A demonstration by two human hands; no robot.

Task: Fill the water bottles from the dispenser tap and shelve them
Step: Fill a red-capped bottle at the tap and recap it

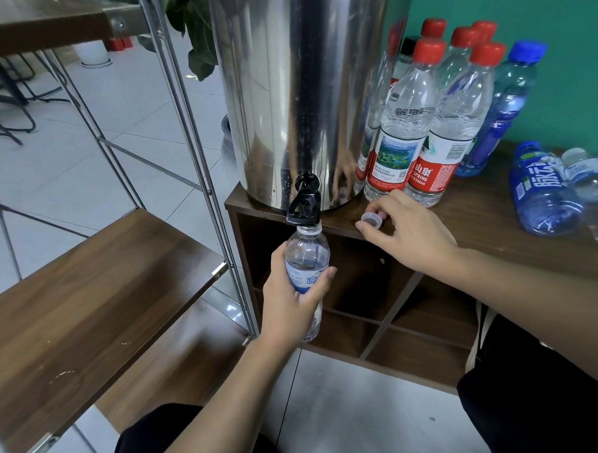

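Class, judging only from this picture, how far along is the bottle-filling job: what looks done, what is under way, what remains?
Looks done: red-capped bottles stand capped beside the dispenser. Under way: the left hand holds an uncapped bottle with its mouth under the black tap; the right hand pinches its cap on the cabinet top. Left: blue bottles lie on their sides, and the cubbies in view hold none.
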